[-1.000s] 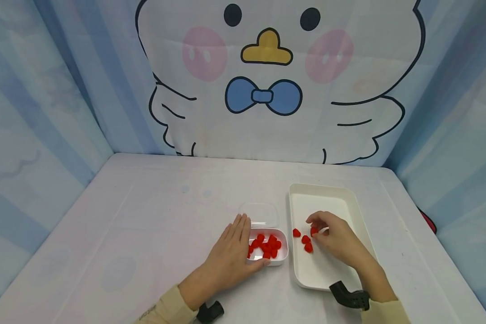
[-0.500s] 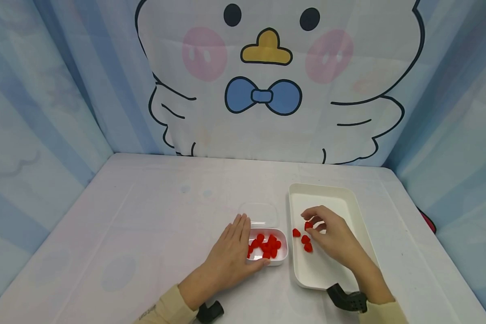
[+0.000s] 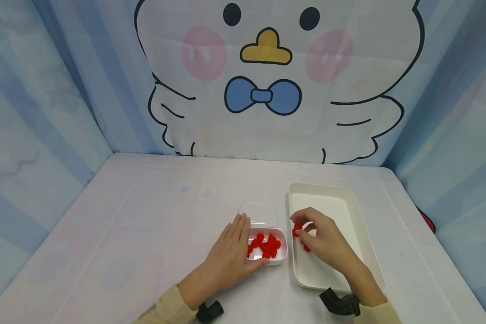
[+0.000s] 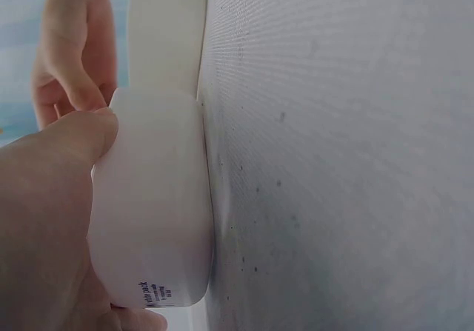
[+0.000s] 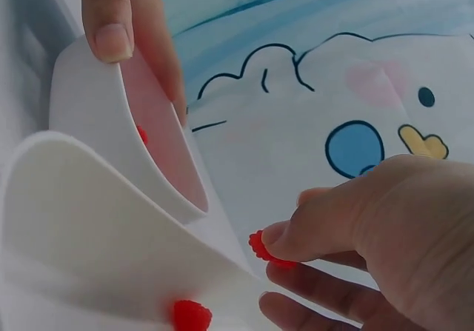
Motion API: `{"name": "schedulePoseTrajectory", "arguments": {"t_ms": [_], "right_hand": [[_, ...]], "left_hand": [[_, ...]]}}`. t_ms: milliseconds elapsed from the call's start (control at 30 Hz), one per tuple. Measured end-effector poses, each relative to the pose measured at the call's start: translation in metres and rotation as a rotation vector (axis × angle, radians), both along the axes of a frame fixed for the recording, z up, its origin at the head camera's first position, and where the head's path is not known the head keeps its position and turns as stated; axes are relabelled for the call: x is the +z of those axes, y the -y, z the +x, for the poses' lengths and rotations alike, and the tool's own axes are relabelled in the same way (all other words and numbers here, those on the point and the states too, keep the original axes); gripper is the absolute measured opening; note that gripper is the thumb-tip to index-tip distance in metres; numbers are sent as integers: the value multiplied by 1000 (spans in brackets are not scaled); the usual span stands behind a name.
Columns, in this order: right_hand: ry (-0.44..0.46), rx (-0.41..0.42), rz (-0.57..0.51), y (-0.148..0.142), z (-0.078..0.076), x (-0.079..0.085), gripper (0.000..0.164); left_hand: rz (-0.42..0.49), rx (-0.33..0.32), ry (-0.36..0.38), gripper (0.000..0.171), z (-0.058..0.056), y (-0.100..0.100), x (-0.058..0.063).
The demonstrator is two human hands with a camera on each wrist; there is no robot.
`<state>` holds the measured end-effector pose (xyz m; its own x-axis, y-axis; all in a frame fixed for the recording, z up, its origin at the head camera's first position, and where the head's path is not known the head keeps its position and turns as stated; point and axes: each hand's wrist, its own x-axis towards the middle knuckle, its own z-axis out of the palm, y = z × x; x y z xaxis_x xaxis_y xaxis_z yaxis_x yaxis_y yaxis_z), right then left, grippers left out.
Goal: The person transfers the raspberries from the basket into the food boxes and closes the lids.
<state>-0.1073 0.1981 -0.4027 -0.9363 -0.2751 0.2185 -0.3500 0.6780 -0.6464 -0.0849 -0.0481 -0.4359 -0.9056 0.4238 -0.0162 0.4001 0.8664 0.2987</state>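
In the head view, my left hand [image 3: 228,256] lies along the left side of a small white box [image 3: 282,262], thumb on its near rim, holding it. Inside the box are several red raspberries [image 3: 271,243]. My right hand [image 3: 328,240], over the left edge of a white tray [image 3: 328,193], pinches a raspberry [image 5: 268,251] between thumb and fingers, clearly seen in the right wrist view. Below the hand, another raspberry [image 3: 307,248] lies on the tray, partly hidden by the fingers. The left wrist view has the left thumb [image 4: 96,131] at the box's rim.
A clear plastic lid [image 3: 259,213] extends behind the box on the white table [image 3: 154,216]. The tray stands close to the box's right side. A printed curtain [image 3: 259,135] closes off the back, with blue curtains on both sides.
My right hand has lifted the pinched raspberry and moved left across the tray, to its edge near the box. The left hand stays on the box.
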Motion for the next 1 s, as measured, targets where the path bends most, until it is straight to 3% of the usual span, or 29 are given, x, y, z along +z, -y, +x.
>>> {"name": "schedulePoseTrajectory", "arguments": {"t_ms": [200, 533, 1000], "right_hand": [[-45, 67, -5, 9, 3, -2, 36], [-44, 153, -54, 26, 8, -7, 34], [-97, 204, -89, 43, 15, -13, 33]], "left_hand": [[6, -7, -20, 103, -1, 0, -1], [12, -15, -43, 102, -1, 0, -5], [22, -31, -84, 101, -1, 1, -8]]}}
